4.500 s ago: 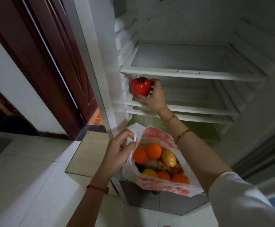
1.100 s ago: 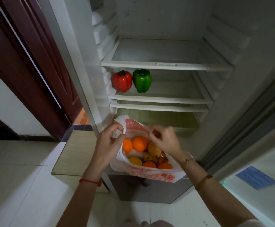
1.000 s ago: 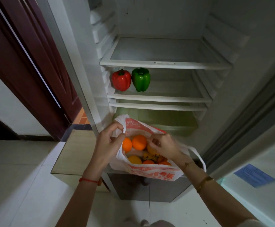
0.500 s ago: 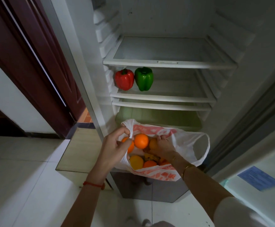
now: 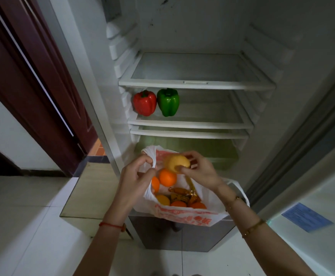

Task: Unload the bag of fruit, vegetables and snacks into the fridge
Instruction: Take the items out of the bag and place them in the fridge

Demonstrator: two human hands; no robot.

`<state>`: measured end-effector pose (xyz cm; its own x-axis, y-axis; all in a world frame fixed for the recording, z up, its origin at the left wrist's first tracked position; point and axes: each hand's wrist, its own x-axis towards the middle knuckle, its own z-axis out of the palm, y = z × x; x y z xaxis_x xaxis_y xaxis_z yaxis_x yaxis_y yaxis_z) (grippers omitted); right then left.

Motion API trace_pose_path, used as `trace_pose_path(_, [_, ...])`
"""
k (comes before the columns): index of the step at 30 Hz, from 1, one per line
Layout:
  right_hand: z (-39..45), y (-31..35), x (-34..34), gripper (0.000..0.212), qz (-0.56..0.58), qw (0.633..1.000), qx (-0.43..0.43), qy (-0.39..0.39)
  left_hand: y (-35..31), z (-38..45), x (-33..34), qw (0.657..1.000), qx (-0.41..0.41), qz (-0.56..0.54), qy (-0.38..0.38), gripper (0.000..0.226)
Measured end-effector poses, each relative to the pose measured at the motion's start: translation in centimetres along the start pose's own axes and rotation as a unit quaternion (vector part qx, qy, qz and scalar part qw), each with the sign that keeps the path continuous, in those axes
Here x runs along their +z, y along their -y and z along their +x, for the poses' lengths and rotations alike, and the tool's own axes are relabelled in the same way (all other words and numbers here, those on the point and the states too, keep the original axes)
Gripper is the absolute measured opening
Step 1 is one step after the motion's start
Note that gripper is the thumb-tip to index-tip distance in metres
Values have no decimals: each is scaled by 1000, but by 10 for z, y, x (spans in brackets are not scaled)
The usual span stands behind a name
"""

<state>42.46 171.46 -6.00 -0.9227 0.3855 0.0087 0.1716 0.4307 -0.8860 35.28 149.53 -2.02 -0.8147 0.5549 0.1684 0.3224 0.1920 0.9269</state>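
Observation:
A white and red plastic bag (image 5: 182,215) hangs in front of the open fridge, below its lowest shelf. My left hand (image 5: 136,176) pinches the bag's left handle. My right hand (image 5: 199,170) grips a yellowish brown potato (image 5: 175,163) just above the bag's mouth. Inside the bag lie oranges (image 5: 167,177), a yellow fruit (image 5: 162,199) and brown wrapped snacks (image 5: 179,193). A red pepper (image 5: 144,102) and a green pepper (image 5: 168,101) stand side by side at the left of the middle shelf (image 5: 190,123).
The top glass shelf (image 5: 196,84) is bare, and a green drawer (image 5: 202,148) sits below the lower shelf. A dark red door (image 5: 35,76) stands at left. The fridge door (image 5: 318,176) with a blue sticker is at right. White tiled floor lies below.
Since the first frame a green pepper has joined the red one on the shelf. My right hand went into the bag and has come up holding the potato.

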Motion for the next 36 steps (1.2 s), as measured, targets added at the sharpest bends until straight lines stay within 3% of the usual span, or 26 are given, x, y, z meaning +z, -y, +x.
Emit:
trace_pose_path(6, [12,31,-30,49,58,974,-111,-190,-4,8,2,1000,-6,-12,-2,26])
trace_pose_path(10, [46,35,-43,51,-7,946,-139,-292,-4,12,4,1000,-9,-14,4,27])
trace_pose_path(13, [74,38,-45,51,-51,934,-134,-326,-4,14,4,1000,-17,-14,7,28])
trace_pose_path(20, [122,35,-31,56,-128,940,-72,-308,-3,19,1,1000,-17,-8,-1,12])
trace_pose_path(24, [127,33,-27,60,-124,936,-74,-321,2,19,-2,1000,-22,-21,8,20])
trace_pose_path(28, [116,29,-27,66,-108,932,-94,-334,4,17,-5,999,-26,-40,7,14])
trace_pose_path(30, [105,28,-27,59,-103,921,-112,-359,3,16,-5,999,-21,-41,9,10])
trace_pose_path(33, [79,27,-24,33,-92,907,-176,-372,3,13,-6,999,-18,-32,4,14])
trace_pose_path(36, [44,19,-15,12,-99,930,-236,-263,4,8,-8,1000,-11,-25,8,18])
